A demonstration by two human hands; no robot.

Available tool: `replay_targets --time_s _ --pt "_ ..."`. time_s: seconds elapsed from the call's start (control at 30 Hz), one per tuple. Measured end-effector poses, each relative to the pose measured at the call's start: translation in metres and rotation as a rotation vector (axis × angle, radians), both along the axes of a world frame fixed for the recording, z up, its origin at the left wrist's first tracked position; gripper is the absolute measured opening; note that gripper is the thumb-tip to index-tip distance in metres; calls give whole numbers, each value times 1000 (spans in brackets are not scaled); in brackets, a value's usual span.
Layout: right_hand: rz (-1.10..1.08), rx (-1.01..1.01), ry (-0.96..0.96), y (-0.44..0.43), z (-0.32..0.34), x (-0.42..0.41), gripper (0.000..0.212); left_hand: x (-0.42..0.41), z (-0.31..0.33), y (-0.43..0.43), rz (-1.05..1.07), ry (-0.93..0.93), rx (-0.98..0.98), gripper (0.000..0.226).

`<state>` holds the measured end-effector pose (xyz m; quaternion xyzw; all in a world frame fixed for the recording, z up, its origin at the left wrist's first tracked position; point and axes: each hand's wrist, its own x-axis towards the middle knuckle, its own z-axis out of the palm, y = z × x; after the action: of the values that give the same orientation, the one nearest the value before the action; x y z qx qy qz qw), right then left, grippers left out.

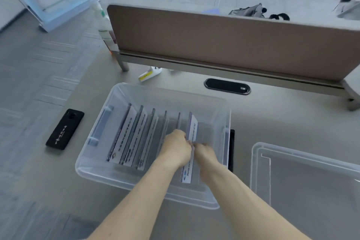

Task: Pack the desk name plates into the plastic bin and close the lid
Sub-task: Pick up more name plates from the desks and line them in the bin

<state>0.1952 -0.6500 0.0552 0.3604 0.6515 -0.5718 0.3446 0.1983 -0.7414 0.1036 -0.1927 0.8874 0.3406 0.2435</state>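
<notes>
A clear plastic bin (pixel 91 163) stands open on the desk in front of me. Inside it, several acrylic desk name plates (pixel 128 138) stand on edge in a row, leaning right. Both hands are down in the bin. My left hand (pixel 178 149) and my right hand (pixel 205 153) pinch the rightmost name plate (pixel 191 130) from either side, holding it upright at the end of the row. The clear lid (pixel 303 177) lies flat on the desk to the right of the bin.
A black phone (pixel 65 129) lies left of the bin. Behind the bin are a white and yellow tool (pixel 149 74), an oval cable grommet (pixel 227 86) and a brown desk divider (pixel 224 39). A black object (pixel 231 150) shows at the bin's right side.
</notes>
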Motion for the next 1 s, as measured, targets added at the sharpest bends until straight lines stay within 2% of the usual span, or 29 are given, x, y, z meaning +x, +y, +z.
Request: replay_targets --time_s 0.07,0.2,0.3,0.5,0.6,0.7,0.83,1.0 --pt "-28 -15 -27 -2 -26 -2 58 0 -16 -1 -9 -17 -19 32" --pt "-39 41 -36 -3 -63 -7 57 -1 -35 3 -10 -10 -49 22" --pt "-78 35 -46 -5 -74 -6 65 -1 -48 9 -7 13 -51 20" --pt "-135 35 -42 -9 -85 -5 52 -1 -58 7 -32 75 -96 20" --pt "-178 -34 -87 -14 -80 -2 28 2 -61 1 -31 86 -120 23" --pt "-211 -67 -97 -19 -78 1 19 4 -61 -3 -33 105 -103 28" --pt "-195 -68 -70 -24 -83 3 29 5 -59 -3 -24 130 -94 29" --pt "-194 -78 -56 -24 -91 4 27 6 -62 -3 -23 146 -103 26"
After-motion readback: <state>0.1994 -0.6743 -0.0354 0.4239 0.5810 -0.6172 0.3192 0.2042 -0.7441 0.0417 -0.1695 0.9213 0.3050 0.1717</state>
